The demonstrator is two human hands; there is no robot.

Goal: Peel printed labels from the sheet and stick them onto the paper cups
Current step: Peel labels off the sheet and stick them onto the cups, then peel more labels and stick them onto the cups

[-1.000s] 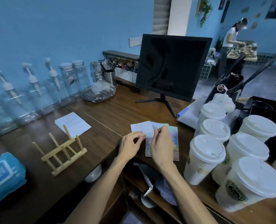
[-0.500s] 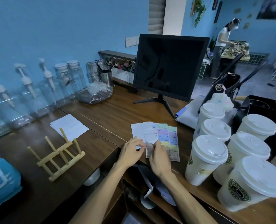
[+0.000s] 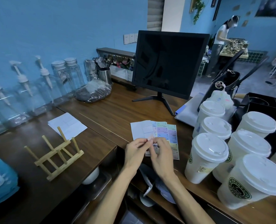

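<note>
Mid-peel. Left hand and right hand pinching one small label just above label sheets, left of cups. One label visible on nearest-left cup; remaining cups apparently unlabelled.

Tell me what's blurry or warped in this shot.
Head view: the pump bottles at far left smear with blur and edge stretch; the nearest cup bulges at the right edge; the hands and the label sheet at centre look fairly sharp; lighting is dim and bluish.
</note>
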